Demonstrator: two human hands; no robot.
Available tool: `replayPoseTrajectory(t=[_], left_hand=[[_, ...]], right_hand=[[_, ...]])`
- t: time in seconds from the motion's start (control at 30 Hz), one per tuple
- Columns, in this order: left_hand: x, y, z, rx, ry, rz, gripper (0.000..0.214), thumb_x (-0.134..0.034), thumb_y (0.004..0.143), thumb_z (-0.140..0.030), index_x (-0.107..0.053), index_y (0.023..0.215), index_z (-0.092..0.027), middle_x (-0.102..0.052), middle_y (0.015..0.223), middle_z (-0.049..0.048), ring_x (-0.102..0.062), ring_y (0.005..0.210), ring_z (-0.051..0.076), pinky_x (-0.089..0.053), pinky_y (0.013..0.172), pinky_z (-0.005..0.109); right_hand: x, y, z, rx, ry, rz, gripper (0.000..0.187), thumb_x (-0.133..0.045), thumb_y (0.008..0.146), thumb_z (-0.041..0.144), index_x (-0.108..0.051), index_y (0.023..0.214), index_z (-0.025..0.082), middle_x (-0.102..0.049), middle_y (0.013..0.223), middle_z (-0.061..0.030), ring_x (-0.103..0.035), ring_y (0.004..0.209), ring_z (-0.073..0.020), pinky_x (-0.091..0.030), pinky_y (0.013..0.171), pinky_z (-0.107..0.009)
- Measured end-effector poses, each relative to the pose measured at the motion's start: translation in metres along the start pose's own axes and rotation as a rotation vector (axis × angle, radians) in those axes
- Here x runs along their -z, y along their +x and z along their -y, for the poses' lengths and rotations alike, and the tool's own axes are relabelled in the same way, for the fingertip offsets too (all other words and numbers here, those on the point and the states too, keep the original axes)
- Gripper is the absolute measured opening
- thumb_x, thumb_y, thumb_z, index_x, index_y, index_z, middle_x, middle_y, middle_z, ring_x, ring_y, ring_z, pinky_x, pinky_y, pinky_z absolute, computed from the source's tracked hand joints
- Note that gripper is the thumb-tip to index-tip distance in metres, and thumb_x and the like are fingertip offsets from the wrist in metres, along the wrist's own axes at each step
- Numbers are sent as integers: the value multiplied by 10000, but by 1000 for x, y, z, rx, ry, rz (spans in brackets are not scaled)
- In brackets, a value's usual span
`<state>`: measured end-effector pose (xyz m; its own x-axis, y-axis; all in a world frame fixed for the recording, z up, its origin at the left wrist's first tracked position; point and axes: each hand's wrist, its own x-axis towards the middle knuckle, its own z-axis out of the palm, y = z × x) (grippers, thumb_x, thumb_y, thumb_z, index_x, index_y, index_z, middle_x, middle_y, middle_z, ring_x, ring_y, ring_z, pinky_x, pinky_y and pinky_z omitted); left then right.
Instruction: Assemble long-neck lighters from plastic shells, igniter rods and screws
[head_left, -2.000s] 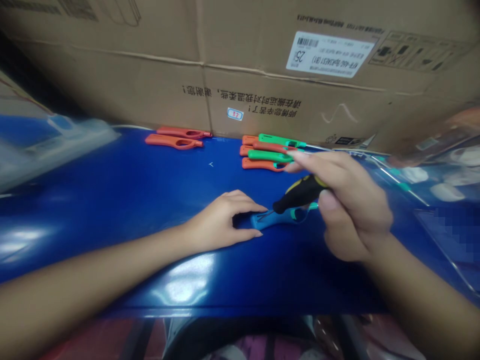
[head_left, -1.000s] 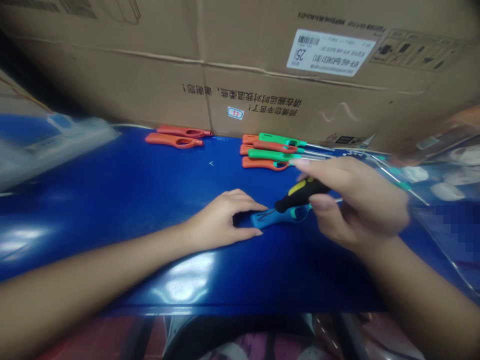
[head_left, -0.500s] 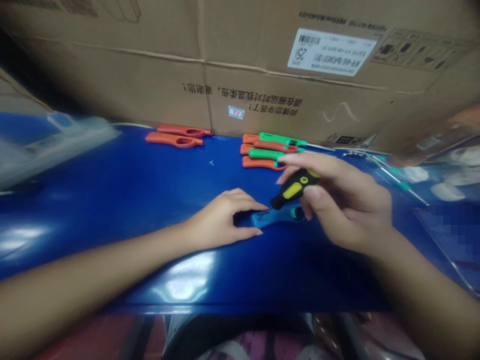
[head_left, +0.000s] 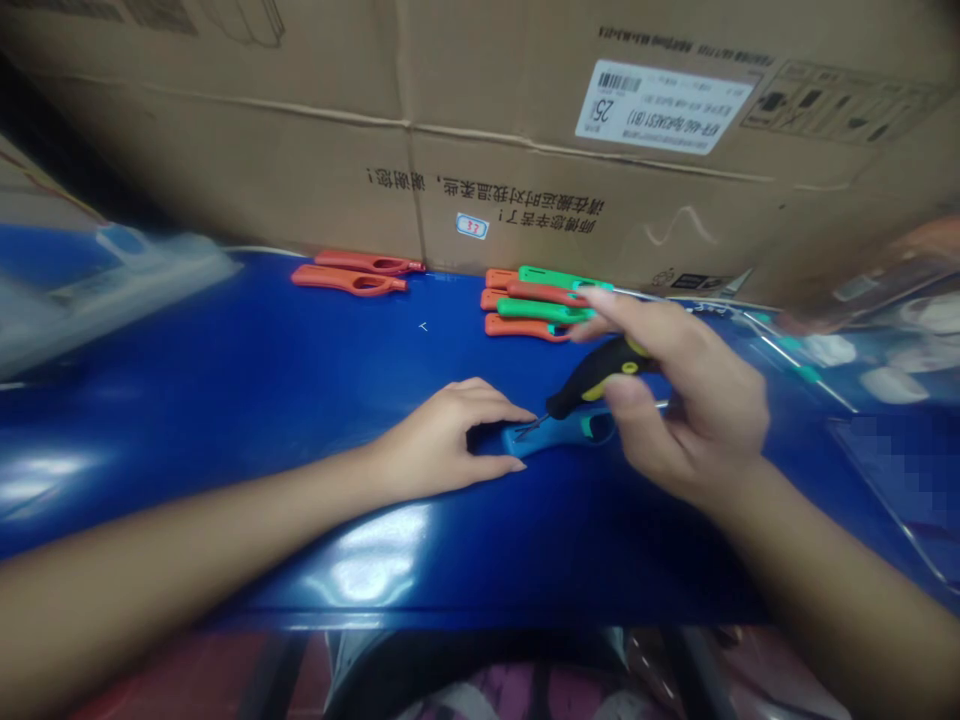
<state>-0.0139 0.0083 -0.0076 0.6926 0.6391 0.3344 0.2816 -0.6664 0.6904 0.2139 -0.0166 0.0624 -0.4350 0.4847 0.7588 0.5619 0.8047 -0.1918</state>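
My left hand rests on the blue table, its thumb and fingers closed around the left end of a blue long-nosed lighter. The lighter lies flat and has a green trigger; part of its metal tube shows near my right hand. In my right hand is a black and yellow screwdriver, held tilted between thumb and fingers. Its thin shaft reaches down to the lighter's left end, where the tip meets the slot area. The index finger of my right hand is stretched out over the handle.
Orange and green lighters lie stacked behind my hands. Two red-orange lighter casings lie to their left. A big cardboard box stands along the back edge. Metal tubes with green parts and white pieces are at the right.
My right hand has shifted its grip on the screwdriver, turning the handle and tipping it a little lower. My left hand and the blue lighter have stayed in place.
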Motion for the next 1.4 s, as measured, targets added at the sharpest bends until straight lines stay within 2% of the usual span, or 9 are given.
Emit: replayPoseTrajectory(t=[0.1, 0.27, 0.43, 0.6, 0.77, 0.93, 1.17, 1.3, 1.4], left_hand=[[0, 0, 0, 7, -6, 3, 384, -808, 824, -330, -720, 1175, -199, -749, 1067, 69, -662, 1023, 227, -520, 946, 380], [1, 1, -1, 1, -6, 12, 370, -809, 824, -311, -725, 1165, -198, -746, 1061, 64, -655, 1002, 219, -513, 944, 376], [1, 0, -1, -11, -6, 2, 384, -810, 826, -316, -720, 1175, -181, -743, 1049, 64, -652, 1000, 213, -505, 931, 355], [0, 0, 0, -11, 0, 2, 395, -815, 822, -310, -719, 1181, -178, -739, 1055, 58, -646, 999, 203, -502, 934, 345], [0, 0, 1, -11, -9, 8, 384, -806, 833, -315, -717, 1180, -180, -742, 1058, 53, -645, 1007, 203, -505, 936, 352], [0, 0, 1, -14, 4, 3, 384, -817, 820, -299, -722, 1172, -179, -742, 1052, 58, -650, 998, 205, -506, 932, 351], [0, 0, 0, -11, -5, 2, 394, -811, 825, -312, -718, 1187, -189, -744, 1046, 58, -652, 1009, 218, -505, 933, 368], [0, 1, 0, 6, -15, 11, 350, -815, 817, -283, -733, 1148, -201, -746, 1063, 55, -651, 1011, 214, -504, 939, 363], [0, 1, -1, 9, -20, 6, 353, -819, 812, -282, -731, 1142, -193, -747, 1060, 56, -649, 1003, 212, -506, 934, 364]], right_hand=[[1, 0, 1, -118, 158, 120, 476, -421, 1033, 228, -442, 1505, 286, -691, 1288, -60, -721, 884, -194, -617, 680, -337], [4, 1, 2, 66, 52, 9, 401, -716, 894, 231, -642, 1287, 258, -762, 1096, -29, -713, 799, -180, -601, 687, -301], [5, 1, 5, -109, 190, 129, 472, -437, 1028, 213, -476, 1492, 291, -699, 1269, -68, -728, 804, -176, -619, 712, -350], [5, 3, 6, 14, 59, -5, 338, -708, 906, 252, -681, 1243, 258, -766, 1014, -39, -702, 786, -187, -592, 703, -312], [5, 1, 6, -141, 253, 123, 446, -434, 1037, 215, -505, 1474, 269, -706, 1242, -72, -707, 776, -163, -601, 657, -319], [3, 0, 4, 16, 85, -27, 305, -725, 880, 199, -691, 1180, 238, -767, 1027, -30, -707, 820, -179, -595, 708, -295], [2, 0, 7, -132, 300, 122, 381, -476, 1027, 226, -554, 1399, 259, -722, 1215, -57, -716, 779, -157, -607, 636, -303], [3, 1, 9, 50, 63, -17, 305, -737, 892, 243, -687, 1192, 264, -767, 916, -15, -700, 752, -173, -598, 656, -287], [3, 1, 12, 24, 51, 11, 358, -558, 993, 206, -621, 1339, 271, -762, 1067, -51, -716, 828, -195, -612, 729, -347]])
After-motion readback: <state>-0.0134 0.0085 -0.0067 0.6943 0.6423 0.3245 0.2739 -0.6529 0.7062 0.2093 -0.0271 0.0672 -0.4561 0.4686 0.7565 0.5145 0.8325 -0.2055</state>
